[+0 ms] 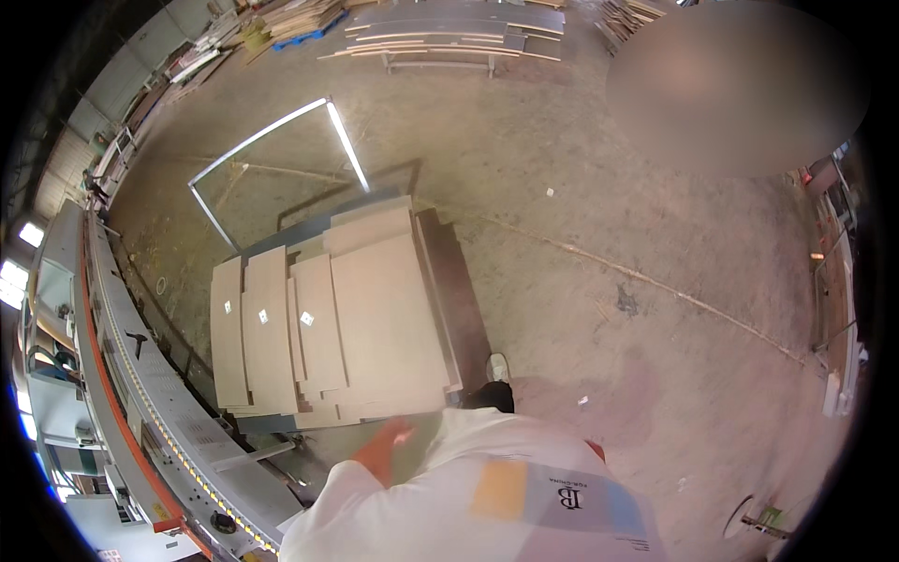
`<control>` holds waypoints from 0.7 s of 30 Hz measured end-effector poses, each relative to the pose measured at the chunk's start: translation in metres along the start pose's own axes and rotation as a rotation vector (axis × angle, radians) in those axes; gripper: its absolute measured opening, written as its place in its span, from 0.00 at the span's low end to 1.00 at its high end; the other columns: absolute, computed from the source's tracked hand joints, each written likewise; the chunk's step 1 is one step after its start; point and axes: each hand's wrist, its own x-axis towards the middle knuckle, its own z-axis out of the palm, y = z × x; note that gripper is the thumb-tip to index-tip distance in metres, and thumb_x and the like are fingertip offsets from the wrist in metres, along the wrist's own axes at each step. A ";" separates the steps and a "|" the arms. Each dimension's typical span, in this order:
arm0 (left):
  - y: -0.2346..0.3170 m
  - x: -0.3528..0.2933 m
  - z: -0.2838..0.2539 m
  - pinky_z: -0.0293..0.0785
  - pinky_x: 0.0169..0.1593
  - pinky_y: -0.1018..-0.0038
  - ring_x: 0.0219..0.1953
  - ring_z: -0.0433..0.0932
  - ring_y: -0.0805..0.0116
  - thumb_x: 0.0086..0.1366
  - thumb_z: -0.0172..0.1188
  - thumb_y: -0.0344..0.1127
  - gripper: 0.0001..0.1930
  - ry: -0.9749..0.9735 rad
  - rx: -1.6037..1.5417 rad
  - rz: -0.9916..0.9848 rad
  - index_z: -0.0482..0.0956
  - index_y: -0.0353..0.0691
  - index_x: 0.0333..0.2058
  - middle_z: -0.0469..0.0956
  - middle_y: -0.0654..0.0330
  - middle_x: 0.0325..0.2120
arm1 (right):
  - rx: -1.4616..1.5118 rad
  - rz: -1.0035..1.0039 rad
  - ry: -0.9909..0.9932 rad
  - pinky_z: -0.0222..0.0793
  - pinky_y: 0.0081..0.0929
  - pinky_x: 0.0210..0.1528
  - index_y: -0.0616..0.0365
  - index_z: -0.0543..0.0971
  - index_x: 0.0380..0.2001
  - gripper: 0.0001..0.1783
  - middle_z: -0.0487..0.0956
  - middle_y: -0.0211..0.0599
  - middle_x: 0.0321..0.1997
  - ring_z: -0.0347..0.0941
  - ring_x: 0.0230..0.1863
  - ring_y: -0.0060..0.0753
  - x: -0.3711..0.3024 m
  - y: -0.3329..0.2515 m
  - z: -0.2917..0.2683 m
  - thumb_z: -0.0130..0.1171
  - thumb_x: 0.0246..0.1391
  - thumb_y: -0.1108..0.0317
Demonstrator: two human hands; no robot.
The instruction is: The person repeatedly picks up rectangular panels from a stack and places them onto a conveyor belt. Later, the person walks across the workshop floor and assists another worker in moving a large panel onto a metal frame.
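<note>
My left hand [391,436] is low in front of me, just off the near edge of a stack of flat brown boards [384,328]. It is smeared by motion, so its fingers are unclear and I see nothing held in it. A narrow strip of skin shows past the right side of my white shirt [440,496]; whether it is arm or hand I cannot make out, and no right-hand fingers show. The boards lie in uneven, overlapping piles, the narrower ones on the left bearing small white labels [307,319].
A long machine with a grey bed [178,440] and an orange rail [122,412] runs along my left. Beyond the stack rises a pale metal frame [348,145]. Dark panels [449,23] rest on a stand at the back. A blurred patch covers the upper right.
</note>
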 end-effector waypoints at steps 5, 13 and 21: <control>0.242 0.030 -0.099 0.74 0.56 0.51 0.52 0.78 0.46 0.72 0.53 0.45 0.15 0.354 0.331 0.631 0.82 0.44 0.48 0.82 0.53 0.47 | -0.090 0.252 -0.162 0.75 0.25 0.37 0.54 0.87 0.36 0.13 0.86 0.36 0.34 0.82 0.36 0.23 0.107 -0.061 -0.038 0.60 0.63 0.58; 0.528 0.029 -0.244 0.78 0.47 0.60 0.42 0.82 0.47 0.66 0.60 0.40 0.12 0.359 0.202 0.716 0.82 0.44 0.44 0.84 0.50 0.38 | -0.029 0.358 -0.213 0.75 0.25 0.37 0.53 0.87 0.35 0.13 0.86 0.36 0.34 0.81 0.35 0.23 0.327 -0.154 -0.057 0.62 0.62 0.57; 0.510 0.088 -0.338 0.80 0.50 0.58 0.45 0.84 0.51 0.73 0.53 0.51 0.20 0.133 -0.020 0.099 0.84 0.42 0.48 0.84 0.48 0.44 | -0.255 0.124 -0.306 0.75 0.26 0.35 0.52 0.87 0.35 0.12 0.85 0.35 0.33 0.80 0.32 0.23 0.640 -0.207 -0.095 0.64 0.61 0.56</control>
